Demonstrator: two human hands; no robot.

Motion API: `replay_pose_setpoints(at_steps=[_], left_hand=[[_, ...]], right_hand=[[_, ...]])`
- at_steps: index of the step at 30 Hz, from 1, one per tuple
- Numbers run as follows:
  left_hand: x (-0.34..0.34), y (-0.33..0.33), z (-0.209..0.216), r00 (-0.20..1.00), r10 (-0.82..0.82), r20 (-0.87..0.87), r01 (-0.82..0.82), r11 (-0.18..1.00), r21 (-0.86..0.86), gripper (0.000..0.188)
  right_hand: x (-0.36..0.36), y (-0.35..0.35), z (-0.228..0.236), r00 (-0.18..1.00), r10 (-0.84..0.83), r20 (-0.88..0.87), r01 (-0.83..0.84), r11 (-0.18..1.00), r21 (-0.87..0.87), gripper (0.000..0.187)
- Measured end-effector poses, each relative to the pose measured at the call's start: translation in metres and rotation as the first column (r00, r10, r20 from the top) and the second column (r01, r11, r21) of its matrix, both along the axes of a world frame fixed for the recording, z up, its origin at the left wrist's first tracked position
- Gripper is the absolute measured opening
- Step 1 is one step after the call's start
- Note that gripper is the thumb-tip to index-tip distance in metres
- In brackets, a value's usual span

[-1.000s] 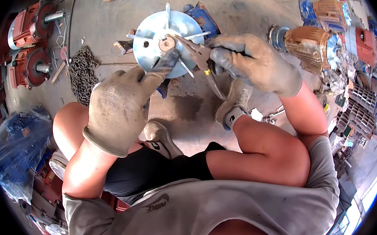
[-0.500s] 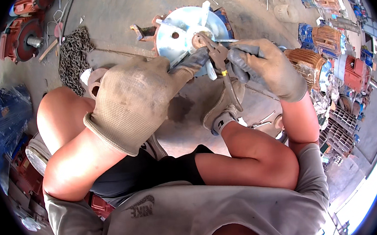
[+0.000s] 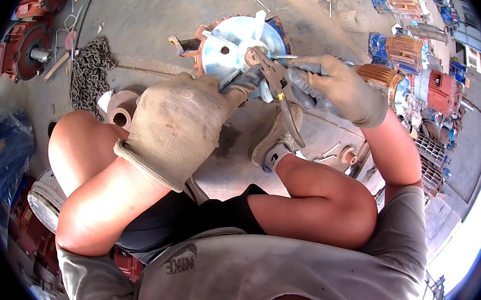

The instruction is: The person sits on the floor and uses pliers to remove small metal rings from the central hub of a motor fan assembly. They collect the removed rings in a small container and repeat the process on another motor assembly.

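Both my hands wear tan work gloves with dark grey fingertips. In front of me is a pale blue-silver cooling fan (image 3: pixel 231 32) with raised blades, on a rusty, ribbed motor housing (image 3: pixel 191 47). My right hand (image 3: pixel 339 90) has its fingers closed around one handle of a pair of pliers (image 3: pixel 274 76) with yellow bands. The other handle hangs free toward my shoe. The pliers' jaws lie over the fan's hub. My left hand (image 3: pixel 177 124) reaches in from the left, its finger and thumb closed beside the jaws; whatever they pinch is hidden.
A heap of chain (image 3: pixel 91 74) and a hollow metal cylinder (image 3: pixel 122 111) lie left of my hands. Several rusty and blue motors (image 3: pixel 403 50) stand along the right. A red motor (image 3: pixel 21 51) with a shaft is at the far left. Small tools (image 3: pixel 327 154) lie near my right knee.
The view has shifted slightly, and the fan appears a little lower. My right hand and the pliers have moved slightly left and down in the picture. Both hands keep their hold.
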State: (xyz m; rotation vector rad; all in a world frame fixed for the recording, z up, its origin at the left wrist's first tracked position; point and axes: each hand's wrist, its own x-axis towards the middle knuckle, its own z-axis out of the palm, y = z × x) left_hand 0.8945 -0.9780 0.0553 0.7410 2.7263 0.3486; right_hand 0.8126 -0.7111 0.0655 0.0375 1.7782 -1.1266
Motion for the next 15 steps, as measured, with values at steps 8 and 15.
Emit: replay_pose_setpoints(at_steps=[8, 15], left_hand=[[0.006, -0.03, 0.016, 0.964, 0.089, 0.251, -0.191, 0.887, 0.419, 0.055], [-0.005, -0.039, 0.026, 0.689, 0.263, 0.676, -0.685, 0.54, 0.489, 0.051]], right_hand=[[0.037, 0.009, -0.001, 0.969, 0.137, -0.203, -0.112, 0.985, 0.13, 0.031], [0.03, 0.004, -0.003, 0.933, 0.226, -0.279, -0.18, 0.967, 0.179, 0.032]])
